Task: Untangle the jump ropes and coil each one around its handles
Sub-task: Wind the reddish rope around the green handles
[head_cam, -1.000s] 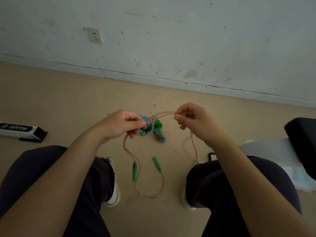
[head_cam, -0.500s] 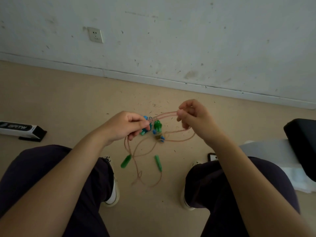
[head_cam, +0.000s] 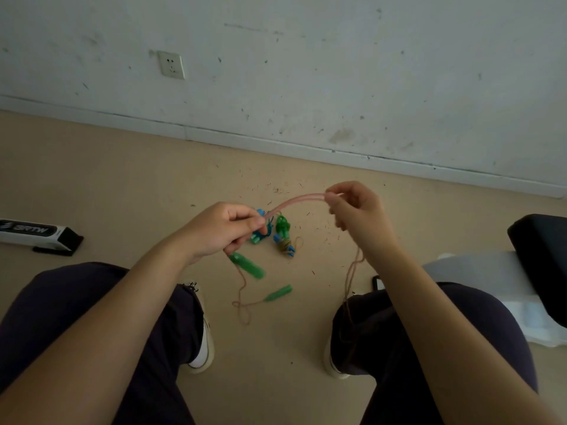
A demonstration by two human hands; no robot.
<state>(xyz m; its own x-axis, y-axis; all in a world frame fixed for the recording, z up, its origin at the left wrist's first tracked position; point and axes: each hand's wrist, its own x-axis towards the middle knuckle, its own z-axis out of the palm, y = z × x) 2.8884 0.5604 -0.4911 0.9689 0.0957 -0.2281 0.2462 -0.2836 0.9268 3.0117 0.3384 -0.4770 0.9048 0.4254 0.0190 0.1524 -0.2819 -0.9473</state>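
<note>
A pink-brown jump rope stretches between my two hands above the floor. My left hand pinches its left part, and one green handle hangs just under that hand. The second green handle lies on the floor with a loop of rope beside it. My right hand pinches the rope's right part; a doubled strand hangs from it down to my right knee. Two other ropes lie coiled on the floor behind: a blue one and a green one.
A wall with a socket runs along the back. A white-and-black box lies on the floor at left. A black cushion and white cloth sit at right, a phone by my right knee.
My hands have drawn apart and the right one rose. The rope's loop moved to hang by my right knee. One green handle lifted off the floor under my left hand.
</note>
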